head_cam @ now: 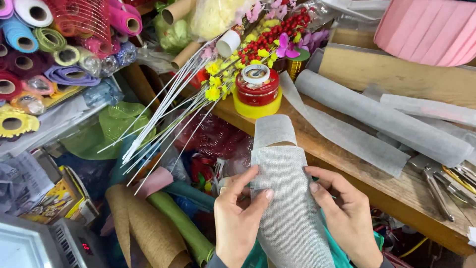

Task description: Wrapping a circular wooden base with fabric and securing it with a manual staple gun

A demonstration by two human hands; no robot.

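A strip of pale grey mesh fabric [287,198] runs from the wooden table down toward me, folded over at its top. My left hand [238,218] grips its left edge, thumb across the front of the strip. My right hand [344,213] holds the right edge, thumb pressed on the fabric. Both hands are below the table's front edge, over a teal sheet [342,255].
A grey mesh roll [382,119] lies on the wooden table [391,191], with pliers [439,191] at right. Red and yellow tape rolls [257,92] stand behind the strip. White stems with yellow flowers [168,119] fan left. Ribbon rolls [44,44] fill the far left; a pink lampshade [431,27] is top right.
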